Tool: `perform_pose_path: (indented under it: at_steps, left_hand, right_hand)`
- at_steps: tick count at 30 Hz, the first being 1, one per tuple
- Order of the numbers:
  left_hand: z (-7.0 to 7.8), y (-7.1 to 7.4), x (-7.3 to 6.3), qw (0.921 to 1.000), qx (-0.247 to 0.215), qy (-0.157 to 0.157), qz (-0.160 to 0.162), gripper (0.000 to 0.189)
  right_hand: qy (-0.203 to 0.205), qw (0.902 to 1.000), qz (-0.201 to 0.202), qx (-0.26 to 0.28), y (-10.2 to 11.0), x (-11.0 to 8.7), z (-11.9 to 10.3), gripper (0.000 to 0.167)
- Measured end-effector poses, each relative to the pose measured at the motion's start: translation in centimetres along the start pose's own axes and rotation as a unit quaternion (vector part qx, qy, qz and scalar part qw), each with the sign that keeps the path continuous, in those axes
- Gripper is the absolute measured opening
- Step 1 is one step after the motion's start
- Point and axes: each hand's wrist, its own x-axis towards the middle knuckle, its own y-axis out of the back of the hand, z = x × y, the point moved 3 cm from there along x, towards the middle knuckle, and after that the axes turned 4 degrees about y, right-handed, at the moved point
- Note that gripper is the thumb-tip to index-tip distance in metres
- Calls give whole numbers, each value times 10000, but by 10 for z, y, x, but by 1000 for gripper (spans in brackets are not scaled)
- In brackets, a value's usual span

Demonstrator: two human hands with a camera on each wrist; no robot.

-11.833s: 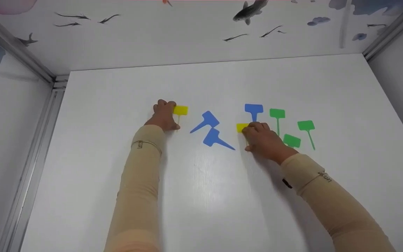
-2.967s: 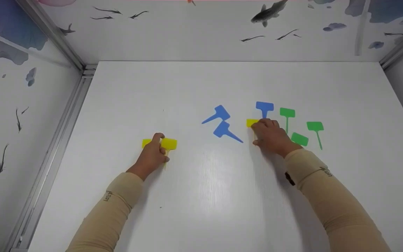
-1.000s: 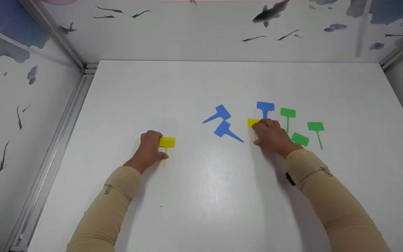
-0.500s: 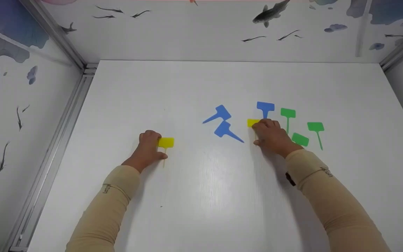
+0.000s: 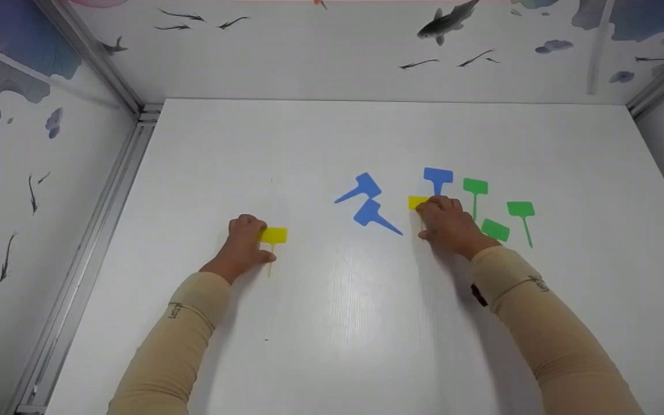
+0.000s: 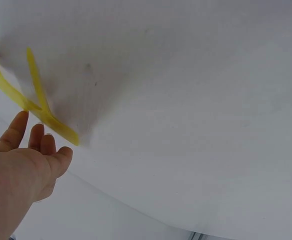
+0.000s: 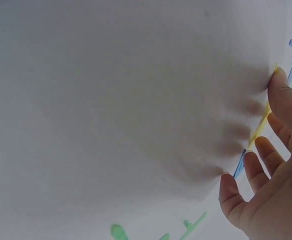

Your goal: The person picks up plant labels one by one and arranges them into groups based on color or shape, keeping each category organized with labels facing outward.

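Observation:
My left hand point(image 5: 242, 248) touches a yellow T-shaped plant label point(image 5: 274, 235) lying on the white table, fingers at its head and thumb near its stem. A second yellow stem point(image 6: 37, 82) shows in the left wrist view; in the head view my hand covers that area. Farther right, the fingers of my right hand point(image 5: 450, 225) rest at the head of another yellow label point(image 5: 417, 202), thumb at its stem's end, hiding part of it. Just behind this hand lies a blue label point(image 5: 438, 176), and to its right a green label point(image 5: 495, 229), partly covered.
Two blue labels lie between the hands, one point(image 5: 369, 184) behind the other point(image 5: 370, 214). More green labels lie at the right, one upright point(image 5: 475, 186), another farther out point(image 5: 520, 208). The white tabletop point(image 5: 332, 323) meets a printed wall point(image 5: 332, 52) at its back edge.
Since the oldest frame, my left hand and a yellow label have come nearer. Three seconds ago yellow showed on both sides of its index finger. In the last half second, almost nothing moves.

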Motion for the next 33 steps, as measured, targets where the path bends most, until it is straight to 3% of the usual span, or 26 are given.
perform_pose_path:
  at_steps: [9,18,33]
  left_hand:
    - [2,2,-3,9998,-140,101,-102,66]
    - [3,4,-3,9998,-87,91,-119,67]
    - [3,1,-14,9990,-408,65,176,64]
  right_hand:
    - [81,9996,-15,269,2,-3,0,55]
    - [58,9998,-38,167,2,-3,0,56]
    - [73,10000,-22,-52,1,1,1,59]
